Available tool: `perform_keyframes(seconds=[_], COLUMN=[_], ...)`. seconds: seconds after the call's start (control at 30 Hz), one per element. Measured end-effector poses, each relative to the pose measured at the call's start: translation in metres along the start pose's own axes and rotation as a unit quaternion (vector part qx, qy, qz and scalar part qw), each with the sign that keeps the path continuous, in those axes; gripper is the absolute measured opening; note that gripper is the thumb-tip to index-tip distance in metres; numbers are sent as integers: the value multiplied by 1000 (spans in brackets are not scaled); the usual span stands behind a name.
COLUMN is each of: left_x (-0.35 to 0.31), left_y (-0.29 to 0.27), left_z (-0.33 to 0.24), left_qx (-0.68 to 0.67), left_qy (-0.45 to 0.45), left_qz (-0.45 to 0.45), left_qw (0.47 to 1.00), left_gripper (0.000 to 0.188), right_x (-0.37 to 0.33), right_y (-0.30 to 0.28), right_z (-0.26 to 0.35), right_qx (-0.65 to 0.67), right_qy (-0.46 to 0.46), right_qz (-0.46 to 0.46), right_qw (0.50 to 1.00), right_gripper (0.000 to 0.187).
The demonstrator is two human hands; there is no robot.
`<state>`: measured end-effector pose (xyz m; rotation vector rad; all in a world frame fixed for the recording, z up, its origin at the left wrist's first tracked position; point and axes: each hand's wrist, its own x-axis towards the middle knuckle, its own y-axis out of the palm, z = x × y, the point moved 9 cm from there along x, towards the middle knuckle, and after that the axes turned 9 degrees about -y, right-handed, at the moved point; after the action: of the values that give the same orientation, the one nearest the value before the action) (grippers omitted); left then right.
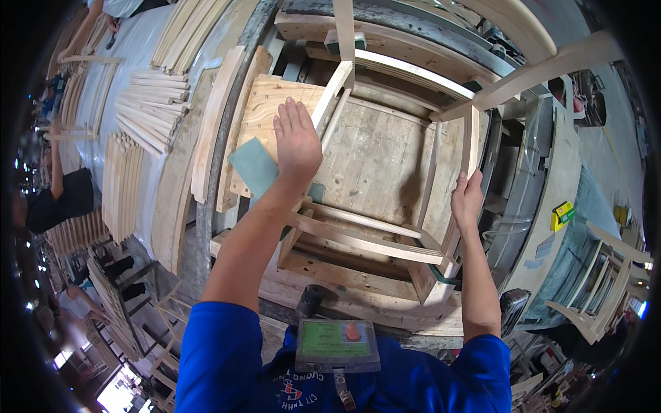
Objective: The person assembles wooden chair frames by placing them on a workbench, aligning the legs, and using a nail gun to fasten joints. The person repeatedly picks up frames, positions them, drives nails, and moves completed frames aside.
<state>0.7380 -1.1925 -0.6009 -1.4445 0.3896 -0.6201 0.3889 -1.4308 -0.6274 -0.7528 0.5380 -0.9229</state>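
A pale wooden chair frame (385,242) lies in a wooden and metal work fixture in front of me, its rails and thin stretchers around a worn board (375,155). My left hand (298,144) is held flat with the fingers stretched out, at the frame's left side rail; whether the palm presses on the rail is hidden. Under that wrist shows a flat grey-green piece (253,167), beside a plywood block (265,110). On the right, my right hand (467,198) has its fingers round the frame's right-hand rail (471,141); the underside of the grip is hidden.
Stacks of wooden slats (153,107) lie on a plastic-covered table at the left, where other people work. A second chair frame (599,286) stands at the lower right, near a yellow-green box (562,215). Long wooden legs (520,27) rise at the far side.
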Motion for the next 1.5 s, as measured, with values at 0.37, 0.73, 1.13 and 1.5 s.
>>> perform_keyframes(seconds=[0.37, 0.73, 1.13, 1.5], left_x=[-4, 1, -1, -5], left_y=[-10, -6, -8, -20], left_z=[-5, -19, -22, -21], left_qx=[-58, -63, -74, -50], left_qy=[10, 10, 28, 45], left_qz=[14, 68, 65, 36], left_qw=[998, 996, 995, 997], left_gripper=[71, 84, 82, 87], right_x=[-12, -46, -329, -299], right_y=[0, -31, -268, -272], right_z=[-4, -36, -183, -197], right_qx=[78, 100, -359, -424], right_qy=[16, 23, 303, 351], right_qz=[35, 94, -119, -92], right_qw=[996, 990, 875, 830], right_gripper=[50, 45, 47, 40])
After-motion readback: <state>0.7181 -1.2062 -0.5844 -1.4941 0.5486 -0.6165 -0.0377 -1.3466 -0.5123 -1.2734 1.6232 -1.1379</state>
